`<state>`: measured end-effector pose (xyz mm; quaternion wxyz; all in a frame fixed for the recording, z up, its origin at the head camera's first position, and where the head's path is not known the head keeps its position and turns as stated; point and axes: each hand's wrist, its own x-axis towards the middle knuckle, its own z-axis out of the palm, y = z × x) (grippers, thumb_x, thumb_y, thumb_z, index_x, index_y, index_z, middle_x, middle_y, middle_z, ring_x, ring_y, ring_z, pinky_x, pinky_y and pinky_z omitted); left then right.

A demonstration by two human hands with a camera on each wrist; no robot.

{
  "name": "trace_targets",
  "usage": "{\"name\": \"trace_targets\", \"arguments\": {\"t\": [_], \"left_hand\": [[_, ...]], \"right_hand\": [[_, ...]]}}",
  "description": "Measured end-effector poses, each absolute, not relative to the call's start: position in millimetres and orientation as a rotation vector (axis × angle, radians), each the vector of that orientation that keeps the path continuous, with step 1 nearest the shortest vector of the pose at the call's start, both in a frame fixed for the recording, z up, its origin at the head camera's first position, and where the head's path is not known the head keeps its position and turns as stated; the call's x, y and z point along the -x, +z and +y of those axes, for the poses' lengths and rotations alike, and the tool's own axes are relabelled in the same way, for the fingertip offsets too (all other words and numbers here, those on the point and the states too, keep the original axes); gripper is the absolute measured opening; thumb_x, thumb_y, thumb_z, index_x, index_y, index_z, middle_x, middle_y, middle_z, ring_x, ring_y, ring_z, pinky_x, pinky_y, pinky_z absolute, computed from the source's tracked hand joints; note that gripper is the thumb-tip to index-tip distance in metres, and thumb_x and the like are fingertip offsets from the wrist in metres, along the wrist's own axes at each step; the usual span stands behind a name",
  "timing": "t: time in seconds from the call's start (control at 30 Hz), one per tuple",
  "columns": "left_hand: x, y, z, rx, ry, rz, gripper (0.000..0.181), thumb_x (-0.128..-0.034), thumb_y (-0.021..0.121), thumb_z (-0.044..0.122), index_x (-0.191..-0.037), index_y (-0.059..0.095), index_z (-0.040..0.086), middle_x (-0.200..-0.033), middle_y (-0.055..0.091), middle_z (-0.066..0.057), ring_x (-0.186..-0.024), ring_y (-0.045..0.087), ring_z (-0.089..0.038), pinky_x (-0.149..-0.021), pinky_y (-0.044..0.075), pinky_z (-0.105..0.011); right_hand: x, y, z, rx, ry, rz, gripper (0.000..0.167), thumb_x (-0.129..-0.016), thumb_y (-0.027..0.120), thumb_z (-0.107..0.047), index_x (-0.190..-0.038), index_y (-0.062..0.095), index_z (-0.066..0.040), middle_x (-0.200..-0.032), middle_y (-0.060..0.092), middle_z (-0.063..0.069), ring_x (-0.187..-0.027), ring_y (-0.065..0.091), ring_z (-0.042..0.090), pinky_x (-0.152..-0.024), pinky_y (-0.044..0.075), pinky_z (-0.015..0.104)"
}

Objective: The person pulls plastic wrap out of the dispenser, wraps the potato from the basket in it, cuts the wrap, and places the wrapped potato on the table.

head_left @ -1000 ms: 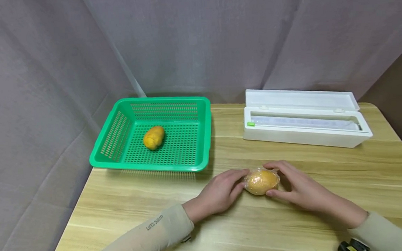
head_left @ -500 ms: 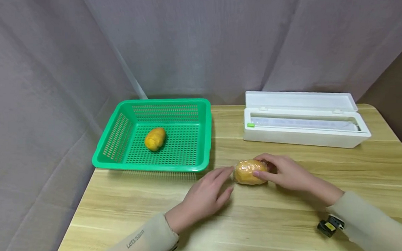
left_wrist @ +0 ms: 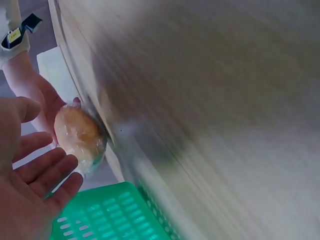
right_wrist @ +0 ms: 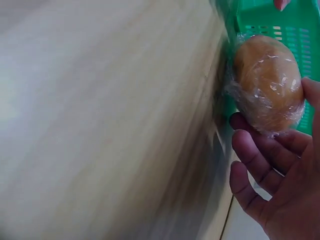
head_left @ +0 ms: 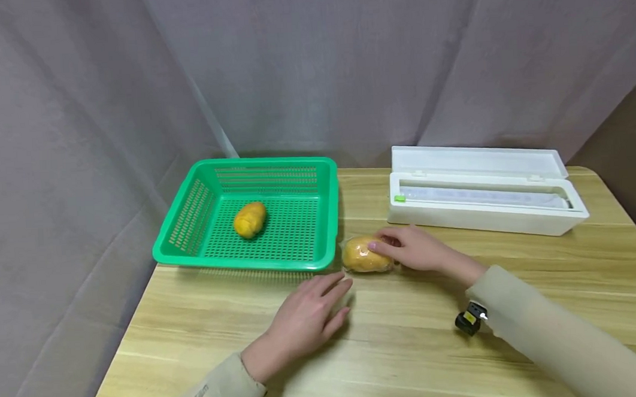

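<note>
A yellow mango (head_left: 360, 255) in clear plastic wrap is held by my right hand (head_left: 419, 248), thumb on its near side, just right of the green basket (head_left: 328, 246). The right wrist view shows loose film crinkled around the wrapped mango (right_wrist: 270, 82). My left hand (head_left: 305, 314) has let its fingers extend, below and left of the fruit and apart from it. From the left wrist view, the fingers of the left hand (left_wrist: 35, 175) are spread with nothing in them. Inside the basket lies a second yellow mango (head_left: 250, 220); I cannot tell whether it is wrapped.
A long white cling film box (head_left: 486, 221) stands at the back right of the wooden table (head_left: 391, 350). Its lid is raised, a film roll (head_left: 480, 195) shows inside, and a green slider (head_left: 399, 198) sits at the left end. Grey curtain hangs behind.
My right hand has carried the wrapped mango left and away from me, toward the basket. My left hand has come off the mango and moved left.
</note>
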<state>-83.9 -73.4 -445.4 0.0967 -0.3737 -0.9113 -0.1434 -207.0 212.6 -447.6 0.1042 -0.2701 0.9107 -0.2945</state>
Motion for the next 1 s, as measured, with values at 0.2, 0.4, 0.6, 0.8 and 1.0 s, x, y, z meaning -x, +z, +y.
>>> {"name": "trace_targets", "arguments": {"t": [0.2,0.4,0.6,0.8,1.0], "left_hand": [[82,-448,-74,1.12,-0.421,-2.709,0.051,-0.1021,0.072,0.032,-0.146,0.064,0.009,-0.151,0.06,-0.016,-0.133,0.063,-0.033,-0.111,0.051,-0.052],[81,-449,-75,1.119,-0.438,-2.708,0.052,-0.1022,0.072,0.033,-0.147,0.063,0.009,-0.151,0.06,-0.018,-0.133,0.063,-0.035,-0.111,0.051,-0.054],[79,-449,-73,1.084,-0.441,-2.792,0.057,-0.1053,0.066,0.042,-0.153,0.059,0.012,-0.155,0.056,-0.017,-0.136,0.06,-0.035,-0.114,0.048,-0.055],[74,-446,-67,1.034,-0.452,-2.934,0.064,-0.1072,0.06,0.049,-0.159,0.051,0.013,-0.161,0.05,-0.017,-0.142,0.055,-0.036,-0.118,0.044,-0.055],[72,-444,-64,1.032,-0.419,-2.965,0.066,-0.1075,0.058,0.052,-0.16,0.05,0.014,-0.162,0.049,-0.015,-0.143,0.054,-0.035,-0.118,0.045,-0.053]], "right_hand": [[219,-454,205,0.833,-0.868,2.729,0.054,-0.112,0.05,-0.05,-0.124,0.076,-0.004,-0.105,0.076,0.007,-0.097,0.07,0.026,-0.091,0.056,0.054],[234,-480,210,0.764,-0.926,2.737,0.067,-0.113,0.038,-0.058,-0.129,0.075,-0.005,-0.129,0.071,0.018,-0.121,0.064,0.04,-0.104,0.049,0.062],[229,-473,207,0.761,-0.901,2.748,0.066,-0.115,0.035,-0.052,-0.139,0.068,0.0,-0.141,0.067,0.023,-0.134,0.059,0.047,-0.113,0.043,0.064],[209,-446,207,0.74,-0.802,2.804,0.06,-0.116,0.036,-0.047,-0.149,0.059,-0.001,-0.146,0.062,0.024,-0.136,0.057,0.046,-0.116,0.042,0.064],[187,-428,214,0.845,-0.735,2.849,0.054,-0.113,0.051,-0.044,-0.155,0.054,-0.009,-0.15,0.057,0.021,-0.118,0.069,0.035,-0.1,0.054,0.062]]}}
